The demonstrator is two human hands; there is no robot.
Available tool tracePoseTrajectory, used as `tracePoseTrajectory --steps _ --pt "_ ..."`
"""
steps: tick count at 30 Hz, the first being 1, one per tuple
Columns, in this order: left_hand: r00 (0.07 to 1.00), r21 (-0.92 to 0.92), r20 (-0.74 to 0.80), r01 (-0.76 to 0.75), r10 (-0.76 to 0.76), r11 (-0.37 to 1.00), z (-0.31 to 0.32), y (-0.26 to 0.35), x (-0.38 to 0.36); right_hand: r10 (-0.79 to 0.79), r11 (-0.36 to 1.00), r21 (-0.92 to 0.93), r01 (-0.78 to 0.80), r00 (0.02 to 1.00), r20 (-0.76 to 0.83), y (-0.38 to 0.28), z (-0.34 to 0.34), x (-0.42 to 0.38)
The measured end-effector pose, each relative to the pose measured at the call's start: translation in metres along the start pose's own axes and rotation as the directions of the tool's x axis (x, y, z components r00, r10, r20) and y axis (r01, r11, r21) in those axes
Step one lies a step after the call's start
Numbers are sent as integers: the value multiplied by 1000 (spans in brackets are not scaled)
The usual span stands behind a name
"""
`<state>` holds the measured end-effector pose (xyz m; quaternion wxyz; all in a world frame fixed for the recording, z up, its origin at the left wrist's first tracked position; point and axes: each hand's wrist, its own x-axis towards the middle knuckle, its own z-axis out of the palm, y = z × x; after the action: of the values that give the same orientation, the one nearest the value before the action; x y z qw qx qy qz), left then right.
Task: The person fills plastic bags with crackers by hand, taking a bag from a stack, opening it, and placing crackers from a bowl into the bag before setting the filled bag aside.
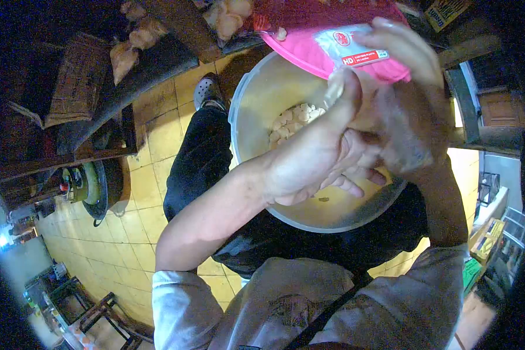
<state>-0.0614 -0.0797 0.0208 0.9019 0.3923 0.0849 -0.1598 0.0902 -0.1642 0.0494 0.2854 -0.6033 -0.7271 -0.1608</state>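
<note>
A large translucent tub [244,137] sits between my legs, with pale thin slices [294,121] heaped on its bottom. Over the tub is my left hand [321,154], palm turned up, fingers spread and thumb raised, with nothing clearly held. My right hand [411,87] is above and to the right of it, smeared by motion, so its grip cannot be read. Behind the hands, at the tub's far rim, lies a bright pink plastic item [303,49]. A clear and white labelled packet [356,46] rests on the pink item, partly hidden by my right hand.
A dark wooden bench or table edge [169,64] runs across the upper left, with pale pieces [227,17] on top. A round dark pan [101,192] stands at the left. Stools [99,309] are at the lower left, and a yellow box [487,239] is at the right.
</note>
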Motion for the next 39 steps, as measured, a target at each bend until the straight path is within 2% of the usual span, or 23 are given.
tracePoseTrajectory --steps 1,2,4,6,7,9,12,13,15,18,20,22,23,26,27,29,31,33,35,36,37,38,39 --pt "1000 -45 -15 -24 24 999 -4 -4 2 -41 999 -28 42 999 33 -9 -1 2" --pt "962 -383 102 -196 252 903 -10 -13 9 -82 995 -54 85 994 66 -17 -3 4" --pt "862 -686 129 -279 489 672 -11 -13 11 148 968 201 -151 988 31 -24 6 -1" --pt "939 -489 -128 -340 319 803 -10 -7 6 319 855 438 -277 948 -24 -30 13 -2" --pt "939 -488 -128 -340 320 804 -11 -2 5 71 988 140 -71 997 11 -27 4 5" --pt "897 -560 -127 -417 424 715 -14 6 5 -155 973 -155 172 981 119 -17 3 6" --pt "852 -534 -248 -517 461 669 -7 16 1 -207 978 4 207 978 -40 1 13 -1" --pt "811 -403 -367 -580 455 708 -6 18 4 -100 988 116 104 994 -41 1 11 -3" --pt "823 -405 -346 -564 450 720 -5 23 4 109 938 331 -101 994 -7 3 8 -4" --pt "871 -444 -165 -485 463 753 -16 25 1 384 706 599 -378 915 125 5 6 -5" --pt "893 -515 -9 -391 451 763 -21 28 1 554 698 500 -513 829 77 6 4 -5" --pt "872 -512 64 -389 485 766 -25 31 -2 528 9 892 -452 759 380 15 0 -5" --pt "875 -540 73 -369 479 757 -24 32 -4 539 -106 929 -354 765 353 10 1 -4" --pt "848 -557 134 -364 514 746 -21 33 -7 481 -181 928 -325 794 372 3 -2 -6" --pt "867 -484 31 -423 498 766 -11 38 -13 479 -181 929 -324 796 371 2 -3 -7" --pt "873 -402 -75 -468 481 787 -6 38 -18 506 263 880 -394 834 222 3 -6 -13" --pt "878 -263 -88 -476 471 839 -9 32 -18 468 650 643 -405 880 81 5 -10 -20" --pt "914 -125 -92 -404 395 906 -16 27 -18 217 900 377 -218 975 43 10 -17 -15" --pt "974 39 -79 -210 213 977 -22 32 -22 6 989 149 -5 1000 -4 5 -19 -6" --pt "974 40 -79 -210 213 977 -21 31 -22 73 968 242 -68 997 -8 0 -13 -4" --pt "955 415 -182 -141 234 899 -18 28 -21 139 933 337 -127 990 -12 -5 -7 -1" --pt "920 720 -264 -12 290 694 -15 24 -20 204 886 427 -178 979 -16 -10 -1 1" --pt "853 722 -182 -222 489 656 -13 16 -14 44 926 375 -55 998 37 -2 1 -1"
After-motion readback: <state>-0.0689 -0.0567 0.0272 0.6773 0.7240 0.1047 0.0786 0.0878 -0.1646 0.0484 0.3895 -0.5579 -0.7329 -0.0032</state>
